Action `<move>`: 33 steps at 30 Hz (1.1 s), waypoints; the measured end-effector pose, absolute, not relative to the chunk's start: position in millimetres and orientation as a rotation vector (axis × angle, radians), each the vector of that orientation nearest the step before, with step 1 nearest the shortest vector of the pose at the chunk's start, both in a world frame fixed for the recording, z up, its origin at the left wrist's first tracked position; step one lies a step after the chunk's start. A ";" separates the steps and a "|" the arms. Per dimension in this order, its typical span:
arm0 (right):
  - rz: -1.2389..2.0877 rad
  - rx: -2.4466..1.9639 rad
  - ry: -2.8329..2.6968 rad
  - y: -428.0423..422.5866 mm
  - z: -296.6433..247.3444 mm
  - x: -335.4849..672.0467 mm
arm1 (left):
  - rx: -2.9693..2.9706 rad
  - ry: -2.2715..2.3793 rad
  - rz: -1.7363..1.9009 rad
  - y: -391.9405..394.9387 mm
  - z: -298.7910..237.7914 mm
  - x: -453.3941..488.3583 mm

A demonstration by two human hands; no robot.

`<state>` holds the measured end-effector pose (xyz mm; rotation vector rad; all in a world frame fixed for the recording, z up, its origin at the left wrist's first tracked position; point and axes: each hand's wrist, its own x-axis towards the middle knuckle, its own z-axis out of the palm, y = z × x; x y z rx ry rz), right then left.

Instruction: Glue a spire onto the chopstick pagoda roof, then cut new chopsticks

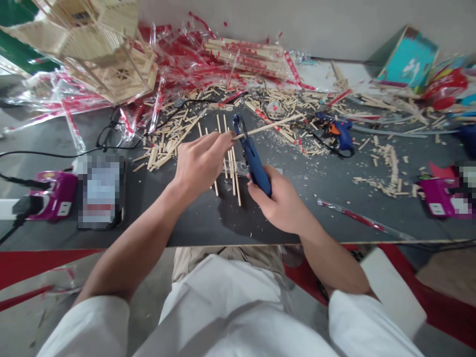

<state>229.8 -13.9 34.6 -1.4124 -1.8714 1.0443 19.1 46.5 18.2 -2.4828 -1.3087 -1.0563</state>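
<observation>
Between the fingertips of my left hand (201,161) is a thin wooden chopstick (273,126), pointing away to the right. My right hand (280,203) is wrapped round the handles of a blue-handled cutter (256,166). The cutter's jaws are at the chopstick, close beside my left fingertips; I cannot tell whether the blades touch it. Below my hands, several loose chopsticks (234,178) lie roughly side by side on the dark table (193,220), partly hidden by my left hand. A strip of clear plastic (243,168) lies among them.
Cut stick pieces (167,141) and red-and-clear wrappers (178,54) cover the back. A wooden stick structure (92,54) stands back left. Left are a phone (100,193) and purple power strip (55,193); right, a blue glue gun (340,133) and wrapped stick (364,219).
</observation>
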 end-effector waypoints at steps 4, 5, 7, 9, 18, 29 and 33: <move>1.102 -1.424 -1.843 -12.4 32.1 234.2 | -2.502 -1.347 -0.959 44.6 21.0 19.5; 1.119 -1.428 -1.832 -12.3 31.6 234.7 | -2.504 -1.357 -0.943 44.4 21.8 19.6; 1.147 -1.435 -1.812 -12.3 31.1 235.2 | -2.505 -1.380 -0.924 44.2 23.4 19.9; 1.159 -1.441 -1.802 -12.5 31.3 235.2 | -2.507 -1.406 -0.917 43.9 25.1 20.3; 1.210 -1.405 -1.775 -13.2 31.5 237.0 | -2.559 -1.472 -0.932 40.2 30.6 21.6; 1.259 -1.425 -1.786 -13.2 33.7 239.3 | -2.563 -1.496 -0.972 40.3 30.2 23.3; 1.215 -1.409 -1.818 -12.4 34.1 238.0 | -2.546 -1.501 -0.938 39.9 29.5 23.9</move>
